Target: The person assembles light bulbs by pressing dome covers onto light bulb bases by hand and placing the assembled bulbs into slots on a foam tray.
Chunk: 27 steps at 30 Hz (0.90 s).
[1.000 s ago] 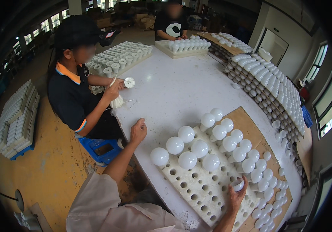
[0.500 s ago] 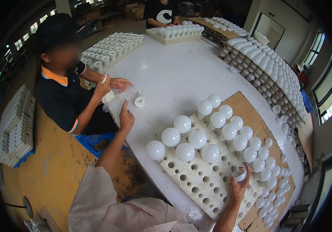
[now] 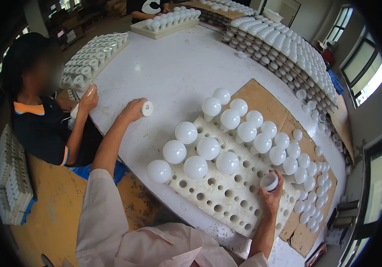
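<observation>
My left hand [image 3: 133, 110] is wrapped round a white bulb base [image 3: 147, 108], its round plate facing right, over the near left part of the table. In my right hand [image 3: 271, 196] is a white bulb cover [image 3: 269, 181], its hollow open side facing up. This hand is above the right part of a pale foam tray [image 3: 209, 196] full of round holes. Assembled white bulbs [image 3: 195, 167] stand in the tray's far and left rows, globes up.
Loose white covers [image 3: 309, 209] lie on brown cardboard [image 3: 262, 95] right of the tray. Stacked layers of covers [image 3: 284, 58] rise at the far right. A co-worker [image 3: 39, 102] at the left holds a white item beside a tray of bulb bases [image 3: 93, 60]. Another person stands beyond.
My left hand has reached forward and closed on the bulb base that stood on the table. My right hand has tilted the cover upward. The view has shifted.
</observation>
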### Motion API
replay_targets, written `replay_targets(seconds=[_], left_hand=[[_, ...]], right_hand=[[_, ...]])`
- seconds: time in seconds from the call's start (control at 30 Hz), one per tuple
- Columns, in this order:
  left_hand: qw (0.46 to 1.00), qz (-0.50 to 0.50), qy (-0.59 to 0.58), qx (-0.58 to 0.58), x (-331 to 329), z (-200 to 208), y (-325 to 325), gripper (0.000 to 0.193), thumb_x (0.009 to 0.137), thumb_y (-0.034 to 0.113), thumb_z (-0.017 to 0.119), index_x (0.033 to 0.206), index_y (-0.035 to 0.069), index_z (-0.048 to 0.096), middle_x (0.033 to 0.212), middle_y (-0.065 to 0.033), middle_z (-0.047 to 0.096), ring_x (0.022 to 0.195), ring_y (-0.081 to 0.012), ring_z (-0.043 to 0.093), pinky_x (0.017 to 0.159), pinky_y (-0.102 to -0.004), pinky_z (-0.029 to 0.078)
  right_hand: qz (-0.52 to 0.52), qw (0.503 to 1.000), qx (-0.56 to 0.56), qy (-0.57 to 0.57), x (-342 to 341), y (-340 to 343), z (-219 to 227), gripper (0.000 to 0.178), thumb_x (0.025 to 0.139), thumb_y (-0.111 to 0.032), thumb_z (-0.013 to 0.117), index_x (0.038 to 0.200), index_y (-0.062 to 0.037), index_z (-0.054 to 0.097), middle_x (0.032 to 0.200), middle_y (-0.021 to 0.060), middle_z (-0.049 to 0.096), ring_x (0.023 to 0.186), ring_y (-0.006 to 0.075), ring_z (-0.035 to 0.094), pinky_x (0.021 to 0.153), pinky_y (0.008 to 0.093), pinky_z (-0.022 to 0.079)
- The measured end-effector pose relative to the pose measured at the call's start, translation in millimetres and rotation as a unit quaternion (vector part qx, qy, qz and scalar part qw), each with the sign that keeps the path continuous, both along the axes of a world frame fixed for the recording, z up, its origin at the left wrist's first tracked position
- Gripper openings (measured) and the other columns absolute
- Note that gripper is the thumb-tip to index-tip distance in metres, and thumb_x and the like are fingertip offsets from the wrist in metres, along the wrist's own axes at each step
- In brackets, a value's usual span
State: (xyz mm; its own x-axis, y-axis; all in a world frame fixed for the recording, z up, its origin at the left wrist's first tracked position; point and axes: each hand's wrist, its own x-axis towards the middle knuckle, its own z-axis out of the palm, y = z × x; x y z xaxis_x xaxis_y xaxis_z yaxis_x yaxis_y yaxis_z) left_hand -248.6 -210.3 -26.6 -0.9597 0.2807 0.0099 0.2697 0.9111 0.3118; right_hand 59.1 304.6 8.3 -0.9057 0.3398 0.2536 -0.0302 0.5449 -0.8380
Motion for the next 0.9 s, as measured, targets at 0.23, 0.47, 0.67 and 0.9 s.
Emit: replay_targets(seconds=[0.23, 0.47, 0.67, 0.9], left_hand=[[0.963, 0.184, 0.092, 0.177, 41, -25, -46, 0.055, 0.071, 0.014, 0.077, 0.116, -0.001, 0.048, 0.110, -0.0183, 0.062, 0.098, -0.0284, 0.062, 0.084, -0.0364, 0.050], [0.801, 0.018, -0.017, 0.599, 200, 63, -1, 0.047, 0.075, 0.005, 0.064, 0.119, -0.005, 0.051, 0.100, -0.0133, 0.064, 0.062, -0.0081, 0.054, 0.057, -0.0219, 0.045], [0.754, -0.138, -0.215, 0.605, 308, 75, 128, 0.059, 0.063, 0.008, 0.078, 0.116, -0.004, 0.056, 0.105, -0.0091, 0.064, 0.093, -0.0136, 0.061, 0.087, -0.0313, 0.048], [0.728, -0.202, -0.354, 0.551, 295, 49, 221, 0.048, 0.073, 0.020, 0.080, 0.111, -0.001, 0.060, 0.097, -0.0055, 0.066, 0.087, -0.0098, 0.060, 0.076, -0.0271, 0.050]], right_hand=[[0.067, 0.994, -0.082, 0.014, -16, -7, 5, 0.089, 0.053, -0.010, 0.086, 0.132, -0.0102, 0.043, 0.120, 0.0101, 0.056, 0.110, 0.0224, 0.054, 0.096, 0.0377, 0.044], [0.162, 0.942, -0.290, 0.056, -4, -6, -3, 0.088, 0.054, -0.029, 0.092, 0.125, -0.0097, 0.043, 0.119, 0.0096, 0.056, 0.111, 0.0199, 0.055, 0.091, 0.0350, 0.047], [0.274, 0.872, -0.405, 0.029, -2, -30, 7, 0.100, 0.052, -0.027, 0.093, 0.134, -0.0095, 0.037, 0.121, 0.0138, 0.056, 0.100, 0.0220, 0.062, 0.077, 0.0311, 0.056], [0.310, 0.871, -0.381, -0.018, 13, -44, 1, 0.106, 0.049, -0.025, 0.093, 0.136, -0.0065, 0.035, 0.121, 0.0169, 0.054, 0.096, 0.0257, 0.063, 0.065, 0.0301, 0.058]])
